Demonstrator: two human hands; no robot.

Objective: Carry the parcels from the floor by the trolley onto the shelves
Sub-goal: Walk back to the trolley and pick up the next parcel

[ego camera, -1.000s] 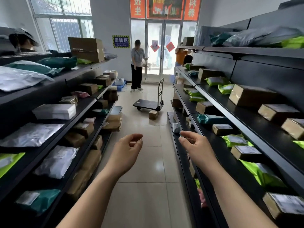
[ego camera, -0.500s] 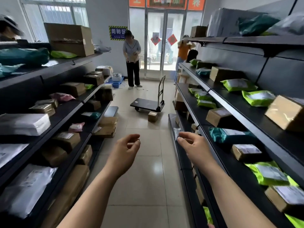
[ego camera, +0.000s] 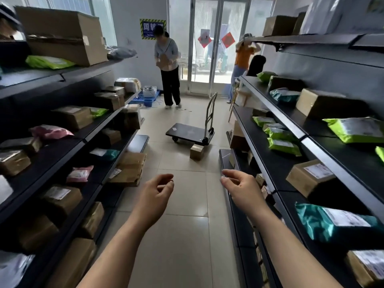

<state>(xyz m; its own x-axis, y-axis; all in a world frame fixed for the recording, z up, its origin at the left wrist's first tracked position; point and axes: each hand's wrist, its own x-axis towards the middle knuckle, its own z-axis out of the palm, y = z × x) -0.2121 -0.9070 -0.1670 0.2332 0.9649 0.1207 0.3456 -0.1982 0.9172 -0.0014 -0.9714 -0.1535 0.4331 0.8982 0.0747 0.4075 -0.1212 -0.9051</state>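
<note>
A small cardboard parcel (ego camera: 196, 151) sits on the tiled floor just in front of the black flat trolley (ego camera: 190, 132), whose deck is bare and whose handle stands upright on the right. My left hand (ego camera: 156, 195) and my right hand (ego camera: 241, 189) are held out low in the aisle, well short of the parcel. Both hands are empty, fingers loosely curled and apart. Dark shelves on the left (ego camera: 87, 138) and on the right (ego camera: 291, 129) hold many boxes and plastic mailers.
A person (ego camera: 168, 69) stands past the trolley holding a parcel. Another person in orange (ego camera: 242, 59) reaches up by the glass door. A blue crate (ego camera: 148, 96) lies at the back left. Boxes (ego camera: 131, 167) are stacked on the floor by the left shelf.
The view has advanced down the aisle, so the trolley and floor parcel are nearer. Both hands stay out in front, empty, in much the same pose.
</note>
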